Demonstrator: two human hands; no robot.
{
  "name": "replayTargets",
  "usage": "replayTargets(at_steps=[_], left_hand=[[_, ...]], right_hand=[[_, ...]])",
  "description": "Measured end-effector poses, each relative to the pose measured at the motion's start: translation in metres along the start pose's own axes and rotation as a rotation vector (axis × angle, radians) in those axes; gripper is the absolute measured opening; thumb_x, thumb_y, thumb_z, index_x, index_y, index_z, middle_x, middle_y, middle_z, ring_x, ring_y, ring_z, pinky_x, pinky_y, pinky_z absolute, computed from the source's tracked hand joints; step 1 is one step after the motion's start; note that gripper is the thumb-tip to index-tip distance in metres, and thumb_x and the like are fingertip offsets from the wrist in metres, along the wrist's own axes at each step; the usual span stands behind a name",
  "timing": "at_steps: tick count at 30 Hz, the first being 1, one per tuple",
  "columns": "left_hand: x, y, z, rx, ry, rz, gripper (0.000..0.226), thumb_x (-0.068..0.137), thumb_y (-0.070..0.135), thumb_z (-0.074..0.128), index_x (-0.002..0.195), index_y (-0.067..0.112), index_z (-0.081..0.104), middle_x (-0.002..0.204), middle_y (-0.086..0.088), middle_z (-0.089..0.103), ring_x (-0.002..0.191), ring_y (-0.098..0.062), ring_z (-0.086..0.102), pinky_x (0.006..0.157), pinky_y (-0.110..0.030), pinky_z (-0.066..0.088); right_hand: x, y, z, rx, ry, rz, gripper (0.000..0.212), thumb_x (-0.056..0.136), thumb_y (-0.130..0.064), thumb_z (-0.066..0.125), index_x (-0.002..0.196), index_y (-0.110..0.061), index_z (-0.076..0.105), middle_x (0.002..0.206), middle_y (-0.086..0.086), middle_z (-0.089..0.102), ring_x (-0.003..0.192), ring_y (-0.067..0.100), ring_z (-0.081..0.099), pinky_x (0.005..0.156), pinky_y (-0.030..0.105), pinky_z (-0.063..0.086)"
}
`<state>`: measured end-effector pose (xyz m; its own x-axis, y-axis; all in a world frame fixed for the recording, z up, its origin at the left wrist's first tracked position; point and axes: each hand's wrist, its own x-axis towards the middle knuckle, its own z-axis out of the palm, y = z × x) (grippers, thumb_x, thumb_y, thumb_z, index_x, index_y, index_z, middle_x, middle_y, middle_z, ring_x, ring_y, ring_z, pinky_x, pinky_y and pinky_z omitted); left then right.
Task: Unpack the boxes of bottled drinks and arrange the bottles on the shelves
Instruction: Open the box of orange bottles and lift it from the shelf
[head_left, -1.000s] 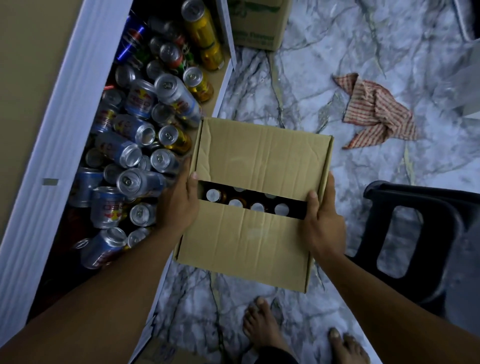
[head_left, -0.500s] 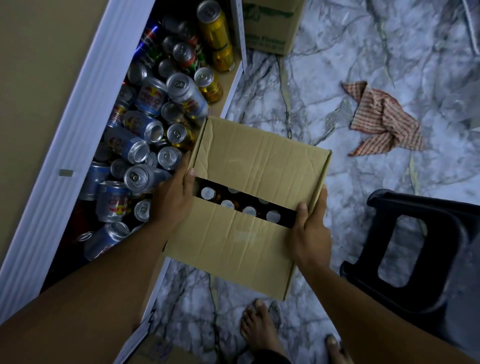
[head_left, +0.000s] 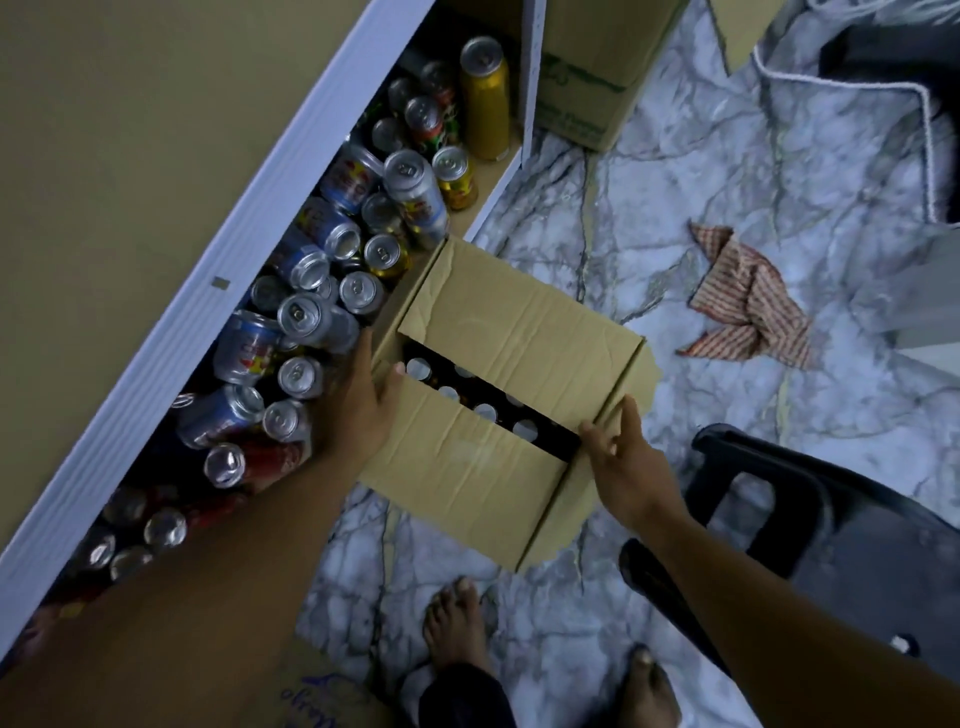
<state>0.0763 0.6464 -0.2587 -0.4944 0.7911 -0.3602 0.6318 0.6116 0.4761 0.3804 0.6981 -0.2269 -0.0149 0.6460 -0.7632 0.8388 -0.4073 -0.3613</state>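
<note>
The box (head_left: 509, 322) of bottles (head_left: 524, 429) sits in the middle of the view between both hands, with its two top flaps nearly closed. A dark slot between the flaps shows a row of bottle caps. Whether the box rests on the floor (head_left: 675, 171) or hangs just above it cannot be told.

The left hand (head_left: 363, 400) lies flat against the box's left side, thumb hooked over the top edge at the end of the slot, gripping it. The right hand (head_left: 626, 457) is at the opposite end of the slot. Its fingers are loosely spread on the side flap and its thumb points up along that flap's fold; whether it pinches the flap or only touches it is unclear. Both forearms reach in from the bottom corners.

The box's far left corner is just beside the shelf (head_left: 208, 291), which is crowded with cans (head_left: 306, 314), some upright and some tipped. A black stool (head_left: 841, 525) stands close on the right, near the right forearm. Two bare feet (head_left: 457, 618) are near the box's near edge. Beyond the box lies open marble floor, with a striped cloth (head_left: 748, 301) well apart and a second carton (head_left: 597, 78) at the shelf's far end
</note>
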Motion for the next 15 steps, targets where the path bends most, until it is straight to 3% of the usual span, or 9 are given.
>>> replayTargets(at_steps=[3, 7, 10, 15], left_hand=[[-0.031, 0.005, 0.010, 0.021, 0.094, -0.034, 0.077, 0.097, 0.042, 0.055, 0.162, 0.017, 0.022, 0.161, -0.020, 0.035, 0.145, -0.041, 0.038, 0.110, -0.055, 0.041], [-0.074, 0.022, 0.022, 0.034, 0.176, -0.224, 0.081, 0.094, 0.045, 0.056, 0.161, 0.015, 0.022, 0.161, -0.020, 0.032, 0.148, -0.039, 0.031, 0.111, -0.063, 0.035], [-0.099, 0.030, 0.033, -0.062, 0.175, -0.402, 0.084, 0.098, 0.045, 0.060, 0.163, 0.020, 0.013, 0.166, -0.015, 0.021, 0.154, -0.033, 0.017, 0.116, -0.066, 0.024], [-0.111, 0.033, 0.042, -0.244, 0.278, -0.595, 0.100, 0.092, 0.047, 0.068, 0.164, 0.017, 0.004, 0.168, -0.016, 0.014, 0.153, -0.039, 0.016, 0.113, -0.063, 0.032]], right_hand=[[0.000, -0.007, -0.028, -0.089, 0.031, -0.109, 0.075, 0.101, -0.061, 0.042, 0.162, -0.025, 0.016, 0.146, 0.015, 0.053, 0.129, 0.036, 0.053, 0.102, 0.045, 0.044], [0.008, -0.027, -0.057, -0.250, 0.030, -0.321, 0.072, 0.100, -0.058, 0.049, 0.160, -0.024, 0.026, 0.157, 0.012, 0.039, 0.140, 0.034, 0.042, 0.105, 0.046, 0.041], [0.020, -0.045, -0.069, -0.373, -0.008, -0.401, 0.076, 0.097, -0.060, 0.051, 0.161, -0.027, 0.024, 0.162, 0.011, 0.031, 0.147, 0.033, 0.031, 0.112, 0.048, 0.035], [0.036, -0.080, -0.067, -0.554, -0.089, -0.537, 0.091, 0.091, -0.062, 0.061, 0.162, -0.028, 0.016, 0.166, 0.011, 0.021, 0.152, 0.032, 0.018, 0.118, 0.050, 0.029]])
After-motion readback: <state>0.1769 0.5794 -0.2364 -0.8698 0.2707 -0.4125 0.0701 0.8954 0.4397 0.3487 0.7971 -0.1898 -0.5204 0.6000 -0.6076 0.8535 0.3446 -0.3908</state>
